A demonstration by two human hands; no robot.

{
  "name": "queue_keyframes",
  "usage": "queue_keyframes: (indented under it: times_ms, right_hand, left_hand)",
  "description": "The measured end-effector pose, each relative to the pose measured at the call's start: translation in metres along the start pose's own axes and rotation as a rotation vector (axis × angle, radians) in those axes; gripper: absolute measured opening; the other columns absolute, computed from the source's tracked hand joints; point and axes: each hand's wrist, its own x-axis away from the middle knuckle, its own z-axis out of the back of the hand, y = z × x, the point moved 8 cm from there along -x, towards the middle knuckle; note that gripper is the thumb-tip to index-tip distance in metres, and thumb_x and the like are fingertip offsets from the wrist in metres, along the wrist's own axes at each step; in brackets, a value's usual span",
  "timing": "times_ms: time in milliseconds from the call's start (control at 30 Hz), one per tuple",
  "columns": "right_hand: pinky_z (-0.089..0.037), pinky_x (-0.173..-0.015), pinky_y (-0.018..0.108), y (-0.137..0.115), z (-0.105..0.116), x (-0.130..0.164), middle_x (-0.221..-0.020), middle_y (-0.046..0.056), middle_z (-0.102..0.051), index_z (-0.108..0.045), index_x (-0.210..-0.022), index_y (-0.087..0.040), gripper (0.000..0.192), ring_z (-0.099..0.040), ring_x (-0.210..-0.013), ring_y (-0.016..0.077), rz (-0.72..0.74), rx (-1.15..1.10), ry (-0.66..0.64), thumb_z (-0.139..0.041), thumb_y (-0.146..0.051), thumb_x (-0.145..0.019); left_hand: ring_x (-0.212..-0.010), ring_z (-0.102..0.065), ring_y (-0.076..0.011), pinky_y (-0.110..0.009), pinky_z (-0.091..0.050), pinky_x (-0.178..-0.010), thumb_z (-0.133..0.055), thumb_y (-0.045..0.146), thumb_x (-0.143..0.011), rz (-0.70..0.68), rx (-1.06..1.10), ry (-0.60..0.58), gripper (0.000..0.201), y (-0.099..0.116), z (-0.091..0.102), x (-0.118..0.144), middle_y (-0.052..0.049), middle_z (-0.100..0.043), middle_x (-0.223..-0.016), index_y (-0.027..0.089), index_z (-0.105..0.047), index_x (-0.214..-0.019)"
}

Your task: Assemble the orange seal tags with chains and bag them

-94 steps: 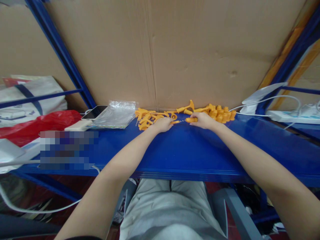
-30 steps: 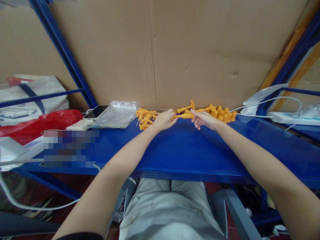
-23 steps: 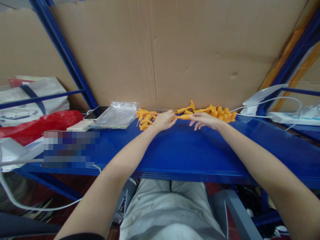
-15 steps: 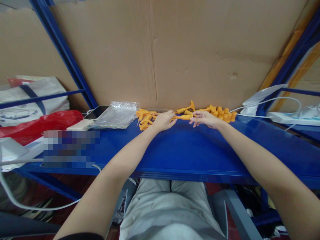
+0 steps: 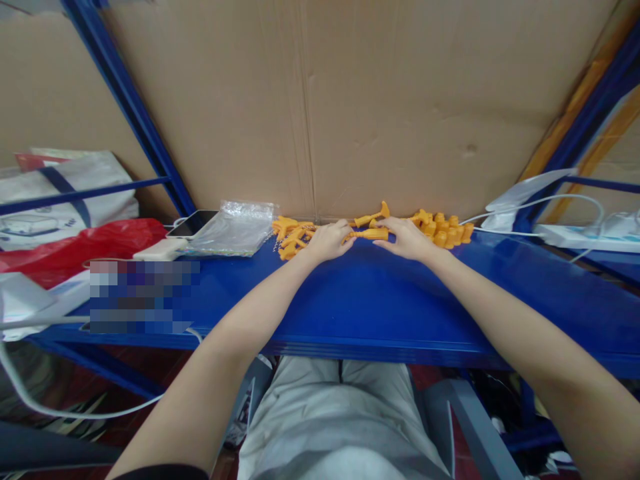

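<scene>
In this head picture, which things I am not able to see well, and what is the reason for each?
All in the head view:
Left end of the orange piece: hidden by the left hand.
Whether the right hand grips that piece: too small to tell.
Number of parts in the left orange pile: they overlap.
Whatever is under the pixelated patch: masked by blocks.
White bag: cut off by the left edge.

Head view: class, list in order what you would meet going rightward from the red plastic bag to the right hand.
Red plastic bag, clear plastic sleeve, yellow pile, left hand, yellow handle, right hand.
</scene>
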Motion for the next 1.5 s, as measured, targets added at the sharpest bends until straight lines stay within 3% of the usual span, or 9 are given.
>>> queue_keyframes:
  times_ms: [100, 233, 433, 600, 800, 1033, 1200, 1333, 1500]
  right_hand:
    - [-0.041, -0.094, 0.049, -0.020, -0.003, 0.001, -0.107, 0.017, -0.073, -0.068, -0.111, -0.015, 0.027, -0.065, -0.104, 0.0322, 0.151, 0.249, -0.043, -0.059, -0.032, -0.091]
    - [-0.043, -0.090, 0.043, -0.025, -0.002, 0.001, -0.101, 0.018, -0.073, -0.070, -0.107, -0.012, 0.028, -0.065, -0.098, 0.0303, 0.192, 0.286, -0.075, -0.054, -0.031, -0.094]
    - [-0.047, -0.080, 0.037, -0.014, 0.001, -0.002, -0.101, 0.014, -0.072, -0.071, -0.105, -0.015, 0.030, -0.065, -0.092, 0.0268, 0.074, 0.053, -0.092, -0.057, -0.038, -0.091]
    - [-0.043, -0.061, 0.030, -0.003, -0.002, -0.002, -0.073, 0.005, -0.066, -0.070, -0.088, -0.017, 0.040, -0.057, -0.063, 0.0168, -0.113, -0.189, -0.207, -0.059, -0.055, -0.086]
    - [-0.046, -0.060, 0.030, 0.002, -0.004, 0.000, -0.064, 0.002, -0.063, -0.068, -0.071, -0.019, 0.053, -0.057, -0.060, 0.0153, -0.199, -0.403, -0.271, -0.057, -0.070, -0.081]
    - [-0.048, -0.089, 0.041, -0.011, 0.007, -0.004, -0.109, 0.012, -0.074, -0.072, -0.107, -0.018, 0.031, -0.067, -0.101, 0.0276, -0.013, 0.016, -0.060, -0.068, -0.039, -0.084]
    - [-0.044, -0.089, 0.042, -0.028, 0.003, -0.002, -0.098, 0.014, -0.074, -0.071, -0.097, -0.016, 0.019, -0.067, -0.096, 0.0285, 0.095, 0.268, -0.105, -0.059, -0.030, -0.090]
    - [-0.044, -0.071, 0.033, -0.020, 0.002, -0.002, -0.085, 0.010, -0.072, -0.070, -0.091, -0.016, 0.026, -0.064, -0.076, 0.0231, -0.017, 0.119, -0.141, -0.061, -0.041, -0.088]
    - [-0.035, -0.054, 0.027, -0.011, -0.003, 0.001, -0.059, -0.001, -0.057, -0.065, -0.076, -0.018, 0.044, -0.048, -0.054, 0.0131, -0.177, -0.222, -0.227, -0.063, -0.062, -0.080]
  left_hand:
    - [-0.083, -0.067, -0.0202, -0.028, -0.051, -0.066, -0.046, 0.035, -0.097, -0.027, 0.002, 0.016, 0.032, 0.004, 0.001, 0.000, -0.010, -0.067, -0.099, 0.016, -0.072, -0.103]
    - [-0.083, -0.067, -0.0197, -0.028, -0.050, -0.065, -0.045, 0.033, -0.098, -0.065, 0.010, 0.063, 0.033, 0.010, 0.005, 0.000, -0.010, -0.067, -0.098, 0.016, -0.072, -0.103]
    - [-0.082, -0.067, -0.0191, -0.029, -0.051, -0.070, -0.041, 0.033, -0.100, -0.152, -0.023, 0.171, 0.036, 0.016, 0.012, 0.002, -0.010, -0.067, -0.097, 0.015, -0.071, -0.104]
    - [-0.082, -0.066, -0.0209, -0.031, -0.050, -0.071, -0.039, 0.032, -0.101, -0.255, -0.085, 0.219, 0.037, 0.022, 0.015, 0.003, -0.012, -0.068, -0.094, 0.013, -0.071, -0.102]
    - [-0.083, -0.066, -0.0208, -0.032, -0.050, -0.071, -0.038, 0.034, -0.102, -0.258, -0.087, 0.224, 0.037, 0.025, 0.020, 0.002, -0.013, -0.067, -0.098, 0.014, -0.070, -0.102]
    - [-0.075, -0.066, -0.0182, -0.028, -0.048, -0.063, -0.042, 0.034, -0.101, -0.162, -0.080, 0.099, 0.036, 0.024, 0.014, 0.000, -0.011, -0.067, -0.094, 0.014, -0.072, -0.097]
    - [-0.078, -0.066, -0.0199, -0.029, -0.049, -0.065, -0.041, 0.033, -0.100, -0.163, -0.101, 0.091, 0.037, 0.023, 0.013, 0.001, -0.012, -0.067, -0.095, 0.013, -0.072, -0.100]
    - [-0.085, -0.066, -0.0215, -0.031, -0.051, -0.071, -0.038, 0.033, -0.102, -0.213, -0.086, 0.132, 0.039, 0.025, 0.015, 0.001, -0.013, -0.066, -0.097, 0.013, -0.071, -0.101]
    - [-0.089, -0.065, -0.0223, -0.034, -0.052, -0.076, -0.038, 0.035, -0.102, -0.248, -0.061, 0.179, 0.038, 0.026, 0.017, 0.001, -0.013, -0.067, -0.100, 0.015, -0.071, -0.101]
